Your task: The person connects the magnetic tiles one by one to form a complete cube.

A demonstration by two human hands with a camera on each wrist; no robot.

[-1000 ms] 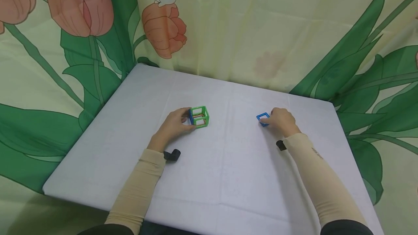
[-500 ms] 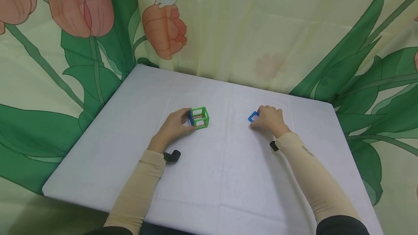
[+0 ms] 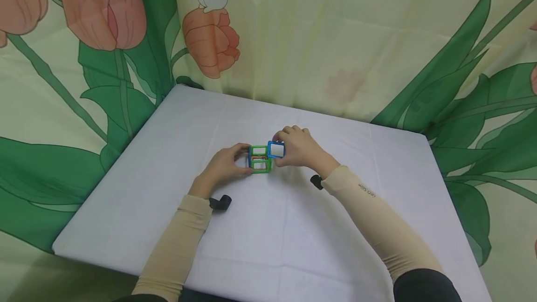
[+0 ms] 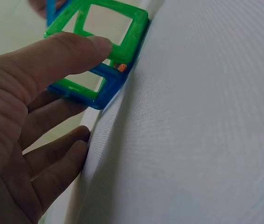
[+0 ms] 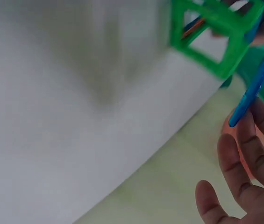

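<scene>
My left hand (image 3: 223, 166) holds a small open cube built of magnetic tiles, its thumb and fingers on the cube's left side. The cube (image 3: 261, 161) stands on the table, with green frames, a blue frame at the left and a bit of orange inside. In the left wrist view the thumb lies across a green frame (image 4: 134, 39). My right hand (image 3: 301, 148) pinches a blue square magnetic tile (image 3: 270, 150) at the cube's upper right edge. The right wrist view has this blue tile (image 5: 253, 91) edge-on, slightly apart from the cube (image 5: 232, 32).
The cube stands on a table (image 3: 235, 246) covered in white cloth. Behind and at both sides hangs a curtain (image 3: 302, 50) printed with tulips, leaves and a rabbit. A black wrist camera (image 3: 221, 202) sits at the left cuff, another (image 3: 316, 181) at the right.
My right hand has carried the blue tile leftward across the table to the cube, turning its face toward the head camera. The left hand and cube have shifted slightly right and nearer.
</scene>
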